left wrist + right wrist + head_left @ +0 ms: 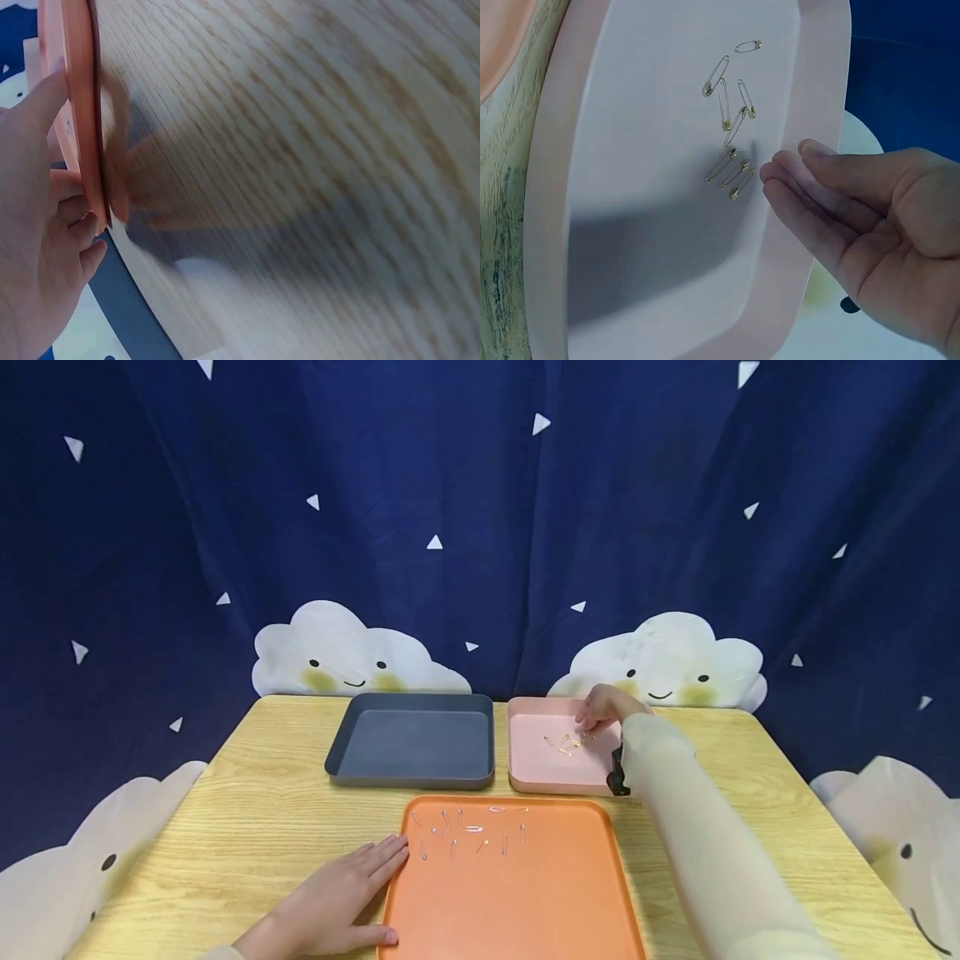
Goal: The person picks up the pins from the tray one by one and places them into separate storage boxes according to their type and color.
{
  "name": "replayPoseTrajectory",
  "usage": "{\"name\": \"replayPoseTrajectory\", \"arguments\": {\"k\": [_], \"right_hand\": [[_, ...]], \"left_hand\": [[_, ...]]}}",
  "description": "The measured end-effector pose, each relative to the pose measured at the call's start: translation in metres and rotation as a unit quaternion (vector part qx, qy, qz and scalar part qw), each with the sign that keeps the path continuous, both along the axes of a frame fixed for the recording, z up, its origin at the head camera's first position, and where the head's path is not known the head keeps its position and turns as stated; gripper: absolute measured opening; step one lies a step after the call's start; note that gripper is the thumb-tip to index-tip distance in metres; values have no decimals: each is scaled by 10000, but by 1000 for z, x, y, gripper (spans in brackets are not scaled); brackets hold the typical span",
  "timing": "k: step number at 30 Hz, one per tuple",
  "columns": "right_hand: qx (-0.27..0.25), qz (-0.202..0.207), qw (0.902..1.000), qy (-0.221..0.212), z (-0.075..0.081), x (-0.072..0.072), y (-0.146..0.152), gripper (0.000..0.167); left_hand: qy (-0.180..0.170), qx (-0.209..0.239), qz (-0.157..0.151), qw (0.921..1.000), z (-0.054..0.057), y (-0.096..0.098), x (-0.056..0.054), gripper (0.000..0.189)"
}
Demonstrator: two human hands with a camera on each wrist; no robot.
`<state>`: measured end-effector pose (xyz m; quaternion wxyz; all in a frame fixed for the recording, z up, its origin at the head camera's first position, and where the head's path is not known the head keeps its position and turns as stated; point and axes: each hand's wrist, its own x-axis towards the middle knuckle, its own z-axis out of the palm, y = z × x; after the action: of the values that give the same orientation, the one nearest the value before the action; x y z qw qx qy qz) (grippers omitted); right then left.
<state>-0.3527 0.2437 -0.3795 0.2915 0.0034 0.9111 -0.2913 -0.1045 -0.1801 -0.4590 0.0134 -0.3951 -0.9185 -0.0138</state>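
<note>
Several gold safety pins (734, 193) lie in the pink tray (536, 767) at the back right. My right hand (603, 708) hovers over that tray, its fingertips close beside the pins. In the right wrist view, the thumb stands a little apart from the gently bent fingers, and nothing shows between them. My left hand (341, 893) rests against the left edge of the orange tray (517, 902), fingers extended, thumb tip at the rim. Several silver safety pins (472, 828) are spread over the far left part of this tray.
A dark grey tray (412, 743) with nothing in it stands at the back left, beside the pink one. All the trays are on a wooden table (247, 827). Behind it hangs a dark blue curtain (480, 485) with white clouds and triangles.
</note>
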Motion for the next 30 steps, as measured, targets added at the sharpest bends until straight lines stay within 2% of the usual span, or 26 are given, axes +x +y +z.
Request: {"name": "replayPoseTrajectory", "arguments": {"k": [4, 9, 14, 19, 24, 30], "right_hand": [[-83, 58, 9999, -18, -3, 4, 1, 33], [-927, 254, 9953, 112, -10, 13, 2, 35], [-1692, 276, 9839, 496, -12, 37, -17, 36], [-2072, 370, 9712, 1114, -13, 71, -49, 29], [-1652, 1339, 9551, 2063, -19, 104, -70, 16], [-1089, 2756, 9151, 2735, -28, 129, -78, 10]], "left_hand": [[-33, -16, -22, 10000, 0, 0, 1, 91], [89, 1, -88, 9999, -1, 0, 1, 90], [226, 46, -89, 9997, -1, -1, 1, 90], [57, 23, -33, 10000, 1, 0, 1, 91], [185, 36, -109, 9998, 1, 1, 0, 90], [518, 90, -258, 9983, -1, 0, 0, 88]]}}
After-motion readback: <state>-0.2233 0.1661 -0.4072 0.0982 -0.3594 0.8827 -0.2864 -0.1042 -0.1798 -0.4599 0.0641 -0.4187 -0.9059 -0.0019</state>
